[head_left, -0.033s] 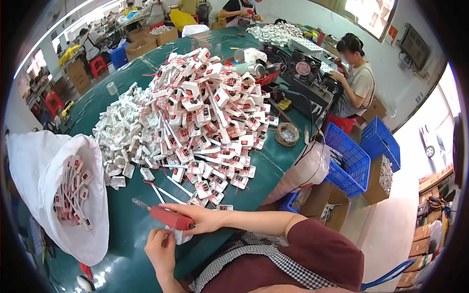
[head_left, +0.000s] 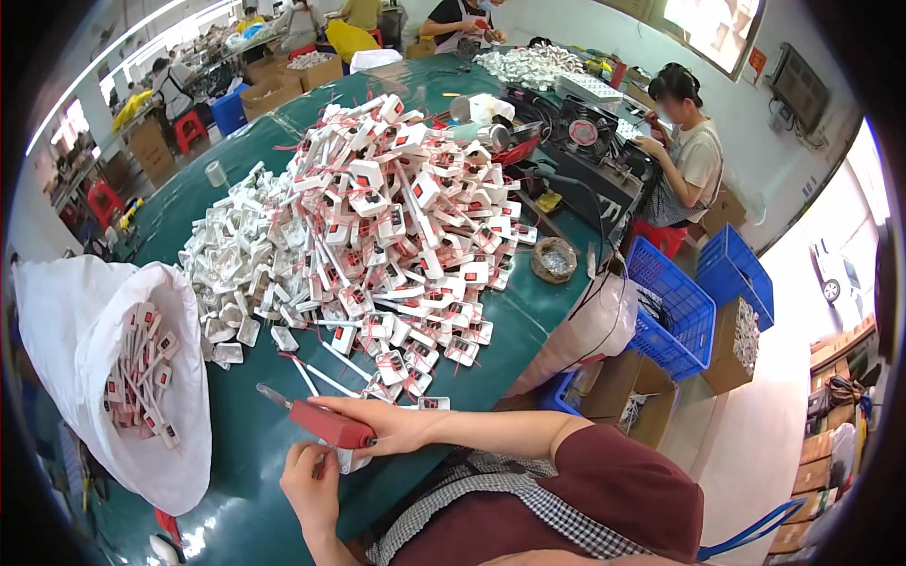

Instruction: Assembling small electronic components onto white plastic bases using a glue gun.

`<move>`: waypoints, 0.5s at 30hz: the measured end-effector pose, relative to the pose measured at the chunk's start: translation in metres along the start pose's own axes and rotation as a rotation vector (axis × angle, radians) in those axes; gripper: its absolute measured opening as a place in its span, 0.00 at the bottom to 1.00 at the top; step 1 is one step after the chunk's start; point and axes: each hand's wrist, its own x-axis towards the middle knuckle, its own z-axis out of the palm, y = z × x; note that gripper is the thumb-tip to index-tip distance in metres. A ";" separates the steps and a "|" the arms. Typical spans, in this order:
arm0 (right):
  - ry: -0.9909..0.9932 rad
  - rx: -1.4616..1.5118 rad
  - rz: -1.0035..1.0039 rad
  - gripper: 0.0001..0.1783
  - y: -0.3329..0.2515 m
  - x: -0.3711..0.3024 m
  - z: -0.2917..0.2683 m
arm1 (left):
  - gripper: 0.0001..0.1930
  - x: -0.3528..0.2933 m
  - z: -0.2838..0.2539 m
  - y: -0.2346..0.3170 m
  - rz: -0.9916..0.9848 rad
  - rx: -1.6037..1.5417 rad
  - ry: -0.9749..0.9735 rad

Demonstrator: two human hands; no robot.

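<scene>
My right hand [head_left: 396, 424] is wrapped round a red hot glue gun [head_left: 332, 424], with a translucent stick poking out of its left end. Just beneath, my left hand [head_left: 311, 483] pinches a small white plastic housing [head_left: 351, 461], mostly covered by the fingers and the gun. Beyond my hands rises a big heap of white housings with red wires [head_left: 406, 217], many with stems and red-and-black switches. Plain white shells [head_left: 226, 250] lie against its left side. At the left, an open white sack [head_left: 175, 472] holds several wired pieces [head_left: 143, 377].
The green table [head_left: 255, 424] runs under everything. A round tape roll [head_left: 554, 259] sits right of the heap, near a black fan unit [head_left: 585, 132]. Blue crates [head_left: 670, 321] and cardboard boxes [head_left: 628, 387] stand off the right edge. A co-worker [head_left: 694, 160] sits at the far right.
</scene>
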 end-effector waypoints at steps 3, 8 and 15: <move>0.130 0.001 0.014 0.59 -0.001 -0.002 0.011 | 0.05 0.005 -0.002 0.005 0.000 -0.001 -0.003; 0.304 -0.257 -0.053 0.57 0.011 -0.009 0.026 | 0.06 0.009 -0.006 0.006 0.005 -0.013 -0.071; 0.369 -0.262 -0.069 0.58 0.009 -0.018 0.037 | 0.03 -0.006 -0.006 -0.008 0.196 -0.117 -0.014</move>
